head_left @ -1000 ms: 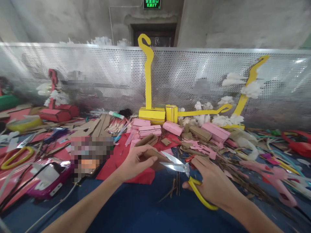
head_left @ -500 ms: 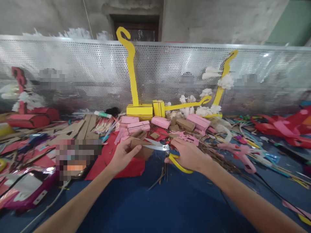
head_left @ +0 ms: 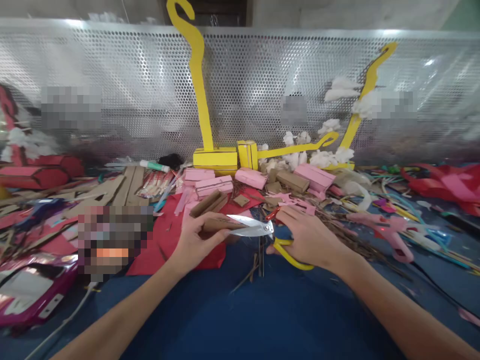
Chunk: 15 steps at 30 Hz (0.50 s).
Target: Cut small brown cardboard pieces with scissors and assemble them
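From the wearer's head, looking forward and down: a person's two bare hands meet over the middle of a blue-covered bench (head_left: 240, 310), above its bare near part. The left hand (head_left: 193, 241) is closed in a pinch, thumb on the near side, on a piece of brown cardboard (head_left: 218, 226). The right hand (head_left: 309, 237) is curled around the handles of a pair of scissors (head_left: 267, 228) (one handle yellow, a bit of red showing at the other). The blades point left and stand slightly parted, their tips at the cardboard's right end; whether they bite into it I cannot tell.

Beneath the left hand lies a red sheet (head_left: 161, 245). Just beyond the fingers rests a folded brown cardboard trough (head_left: 210, 203). Thin brown strips (head_left: 257, 267) lie on the bench between the hands. Farther back are small pink boxes (head_left: 213, 186), then, along the far edge, an upright yellow hook-necked figure (head_left: 200, 85) on a box base and another yellow figure (head_left: 248, 154) lying on its side. Toward the right edge sits a pink glue gun (head_left: 395, 232); near the left edge, a purple object (head_left: 56, 290). A perforated metal panel (head_left: 247, 85) stands behind the far edge.
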Tool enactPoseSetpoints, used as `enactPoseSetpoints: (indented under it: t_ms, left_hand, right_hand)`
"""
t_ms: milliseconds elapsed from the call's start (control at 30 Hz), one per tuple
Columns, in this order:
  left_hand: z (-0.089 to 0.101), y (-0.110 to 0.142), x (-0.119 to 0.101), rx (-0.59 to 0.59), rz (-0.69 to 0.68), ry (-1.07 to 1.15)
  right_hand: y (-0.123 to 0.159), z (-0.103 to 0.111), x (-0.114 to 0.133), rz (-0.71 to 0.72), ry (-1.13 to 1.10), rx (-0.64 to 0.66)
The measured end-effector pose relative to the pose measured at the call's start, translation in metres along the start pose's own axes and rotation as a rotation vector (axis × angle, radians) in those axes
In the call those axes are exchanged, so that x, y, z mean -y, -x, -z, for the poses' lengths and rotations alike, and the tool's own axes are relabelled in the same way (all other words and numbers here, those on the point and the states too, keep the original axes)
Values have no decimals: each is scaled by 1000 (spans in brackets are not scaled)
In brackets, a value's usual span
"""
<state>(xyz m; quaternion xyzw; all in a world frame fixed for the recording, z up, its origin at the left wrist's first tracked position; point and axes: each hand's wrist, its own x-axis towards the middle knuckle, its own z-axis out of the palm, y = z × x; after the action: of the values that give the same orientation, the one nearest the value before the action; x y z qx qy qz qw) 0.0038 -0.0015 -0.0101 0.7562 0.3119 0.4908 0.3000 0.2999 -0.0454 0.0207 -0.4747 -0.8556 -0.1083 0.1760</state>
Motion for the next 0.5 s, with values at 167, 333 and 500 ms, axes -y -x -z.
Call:
enactPoseSetpoints:
  t_ms: [167,333,500]
  left_hand:
    - [-5,0,-6,29,63,13]
    - [-6,1,-11,10,58,-17]
    - [-8,1,-14,49,97,51]
  right_hand:
    - [5,2,-2,-21,14,-42]
    - [5,6,-4,-53,12,-44]
    - [4,11,-4,-23,58,-96]
